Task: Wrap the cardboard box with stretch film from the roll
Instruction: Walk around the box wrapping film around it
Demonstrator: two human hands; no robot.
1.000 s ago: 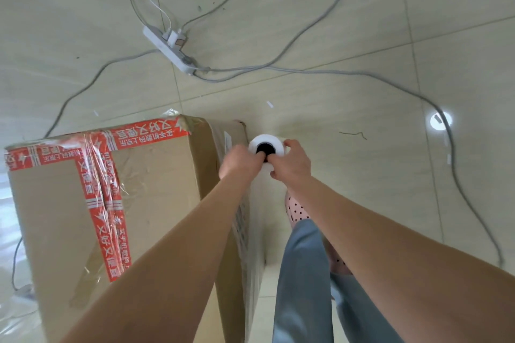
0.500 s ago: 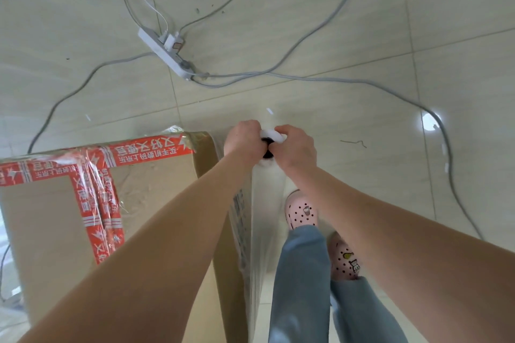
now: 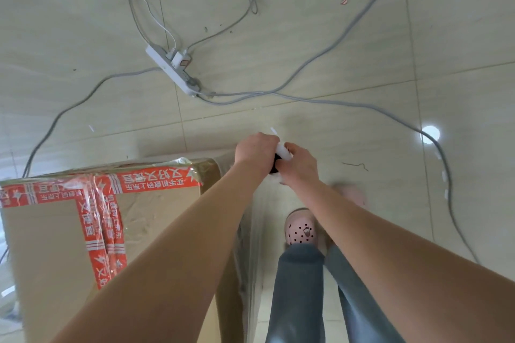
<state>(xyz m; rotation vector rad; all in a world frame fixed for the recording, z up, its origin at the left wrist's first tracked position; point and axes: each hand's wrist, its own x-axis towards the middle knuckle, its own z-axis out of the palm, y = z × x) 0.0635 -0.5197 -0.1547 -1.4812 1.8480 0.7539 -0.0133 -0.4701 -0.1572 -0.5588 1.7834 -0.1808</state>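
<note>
Here, the floor is glossy, pale tile with thin grout lines. A white power strip lies on it beyond the box, with a white plug seated in it. Grey cables run from the strip in loose curves across the tiles. One passes to the right of the person's feet, beside a round light reflection. A small red scrap lies at upper right.

The box is brown cardboard, rectangular, standing on the floor at lower left. Red tape with white print runs along its far top edge and down its top face. Clear film, thin, shiny and creased, covers the tape and hangs as a sheet down the box's right side, between the box and the person's legs.

The roll is held just past the box's far right corner. Only a white rim and a dark core opening show. The left grip is curled round its top end from the left, and the right grip from the right. The left forearm crosses the box's top and hides part of it. Under the right forearm are grey trousers and a pink perforated clog.
</note>
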